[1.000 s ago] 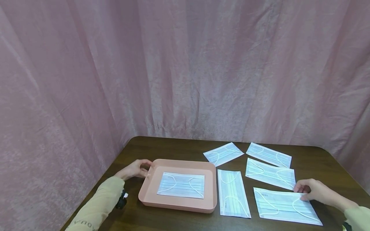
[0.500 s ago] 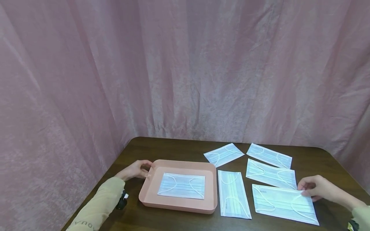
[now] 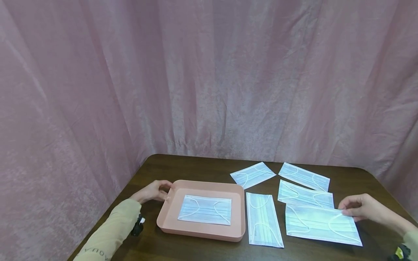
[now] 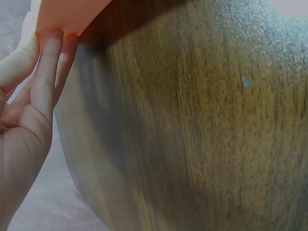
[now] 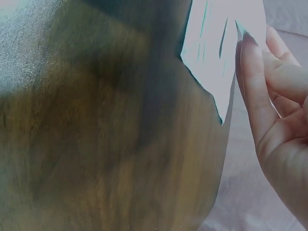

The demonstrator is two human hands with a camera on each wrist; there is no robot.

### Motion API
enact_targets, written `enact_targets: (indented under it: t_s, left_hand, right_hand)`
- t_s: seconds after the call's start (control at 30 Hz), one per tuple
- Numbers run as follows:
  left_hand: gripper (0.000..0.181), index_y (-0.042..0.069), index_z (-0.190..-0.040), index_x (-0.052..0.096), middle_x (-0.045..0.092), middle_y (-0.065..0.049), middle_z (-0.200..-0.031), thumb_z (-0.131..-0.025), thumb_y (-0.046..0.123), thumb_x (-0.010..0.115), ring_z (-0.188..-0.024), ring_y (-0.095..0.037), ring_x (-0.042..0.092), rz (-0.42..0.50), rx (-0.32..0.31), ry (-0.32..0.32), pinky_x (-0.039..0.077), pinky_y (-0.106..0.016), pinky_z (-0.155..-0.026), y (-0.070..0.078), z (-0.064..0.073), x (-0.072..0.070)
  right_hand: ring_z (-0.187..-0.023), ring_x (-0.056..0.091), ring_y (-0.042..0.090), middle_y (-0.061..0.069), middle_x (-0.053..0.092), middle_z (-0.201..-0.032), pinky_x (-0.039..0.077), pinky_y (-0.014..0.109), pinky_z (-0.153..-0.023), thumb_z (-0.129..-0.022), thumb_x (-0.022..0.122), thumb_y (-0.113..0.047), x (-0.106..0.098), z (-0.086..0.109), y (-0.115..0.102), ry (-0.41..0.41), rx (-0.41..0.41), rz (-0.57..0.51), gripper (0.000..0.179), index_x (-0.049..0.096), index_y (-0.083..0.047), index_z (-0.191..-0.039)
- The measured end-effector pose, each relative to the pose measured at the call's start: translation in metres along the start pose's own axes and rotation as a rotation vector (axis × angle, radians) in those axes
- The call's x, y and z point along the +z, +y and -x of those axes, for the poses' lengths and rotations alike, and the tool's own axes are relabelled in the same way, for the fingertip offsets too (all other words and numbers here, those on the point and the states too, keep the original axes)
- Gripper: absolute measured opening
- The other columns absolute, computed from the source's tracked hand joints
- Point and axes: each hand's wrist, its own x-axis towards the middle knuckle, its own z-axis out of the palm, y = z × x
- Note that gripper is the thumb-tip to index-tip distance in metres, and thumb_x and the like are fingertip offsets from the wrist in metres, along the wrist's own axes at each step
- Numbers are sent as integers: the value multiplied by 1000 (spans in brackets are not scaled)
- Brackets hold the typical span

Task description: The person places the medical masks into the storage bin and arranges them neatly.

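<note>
My right hand [image 3: 365, 208] pinches the upper right corner of a pale blue face mask [image 3: 321, 224], which is raised from the table with its near edge hanging lower. In the right wrist view the thumb and fingers grip the mask [image 5: 219, 53] at its edge. My left hand [image 3: 153, 191] holds the left wall of a shallow pink tray [image 3: 202, 235]. Fingers press against the tray's outer wall [image 4: 70, 17] in the left wrist view. One face mask [image 3: 205, 210] lies flat inside the tray, its ear loops facing up.
Between the tray and my right hand, a mask [image 3: 263, 219] lies lengthwise on the dark wooden table [image 3: 192, 165]. Further back are a tilted mask [image 3: 253, 175], another mask [image 3: 303, 176] and one partly covered mask [image 3: 305, 194]. A pink curtain [image 3: 209, 90] hangs behind.
The right hand has lifted its mask off the table and moved slightly away from me, so the mask now overlaps the one behind it. The left hand and tray have stayed put.
</note>
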Motion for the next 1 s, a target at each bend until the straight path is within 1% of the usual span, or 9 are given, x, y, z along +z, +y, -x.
enact_targets:
  t_s: [0.13, 0.33, 0.57, 0.7, 0.83, 1.0]
  left_hand:
    - [47, -13, -118, 44, 49, -27, -112, -77, -7, 66, -87, -29, 58, -2, 4, -2, 49, -40, -73, 1, 0, 0]
    - [46, -13, -117, 45, 49, -27, -111, -77, -7, 66, -86, -29, 58, -1, -2, 14, 49, -40, -72, 1, -1, 1]
    - [44, -11, -117, 47, 51, -24, -109, -77, -8, 65, -86, -28, 58, -11, -4, 21, 49, -39, -71, 1, -2, 2]
    - [44, -11, -116, 47, 51, -23, -108, -76, -9, 65, -85, -28, 58, -12, -3, 20, 49, -40, -71, 0, -4, 3]
    - [45, -11, -116, 48, 52, -21, -108, -75, -8, 67, -83, -27, 59, -7, -19, 33, 49, -40, -71, 0, -5, 4]
    - [45, -10, -116, 48, 51, -22, -108, -75, -7, 68, -84, -27, 59, -8, -30, 43, 49, -40, -71, 2, -7, 6]
  right_hand:
    - [-72, 56, 14, 10, 60, -90, 51, 36, -59, -85, 61, -8, -1, -5, -5, 4, -20, -17, 19, 59, 8, -96]
    - [-75, 56, 12, 8, 60, -91, 51, 35, -61, -86, 61, -6, 2, -17, -16, 54, -57, 2, 18, 59, 8, -97]
    - [-76, 56, 11, 11, 60, -91, 51, 35, -62, -85, 62, -7, 16, -34, -25, 103, -70, 12, 20, 59, 9, -97]
    - [-78, 57, 12, 13, 59, -94, 51, 36, -64, -85, 63, -10, 25, -43, -32, 136, -59, 6, 24, 59, 10, -99]
    - [-79, 57, 14, 16, 57, -96, 51, 36, -65, -84, 64, -11, 32, -52, -41, 140, -60, -5, 27, 58, 10, -100]
    - [-80, 57, 17, 16, 56, -95, 51, 36, -65, -83, 65, -12, 41, -60, -52, 140, -65, 2, 27, 59, 7, -101]
